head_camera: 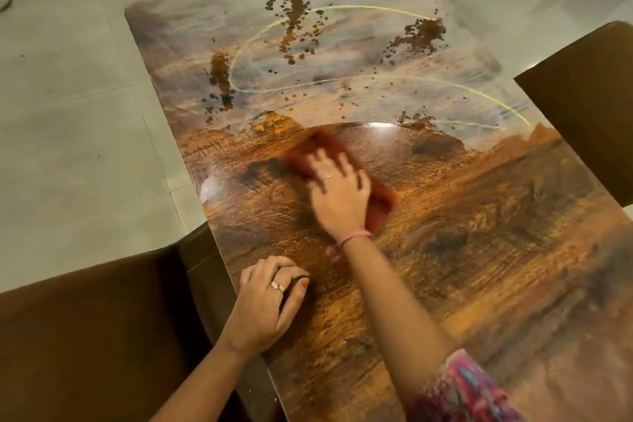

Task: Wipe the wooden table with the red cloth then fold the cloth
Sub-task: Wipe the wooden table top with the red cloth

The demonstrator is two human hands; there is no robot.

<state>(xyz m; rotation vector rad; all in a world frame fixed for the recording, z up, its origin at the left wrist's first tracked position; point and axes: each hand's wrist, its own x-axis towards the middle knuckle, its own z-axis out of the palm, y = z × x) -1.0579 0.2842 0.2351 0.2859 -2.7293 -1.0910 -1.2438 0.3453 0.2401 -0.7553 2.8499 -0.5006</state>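
Pressing flat on the red cloth (346, 175) with the right hand (337, 195), fingers spread open, palm down, blurred. Lying bunched under that hand near the middle of the wooden table (479, 250), cloth edges showing past the fingertips and beside the wrist. Resting the left hand (269, 305) on the table's near left edge, fingers curled loosely, holding nothing, ring on one finger. Wearing a pink band (352, 237) on the right wrist. Showing brown splatters (291, 10) and thin yellow arcs (342, 8) across the far half. Standing beside brown chairs (85, 336) on left and right.
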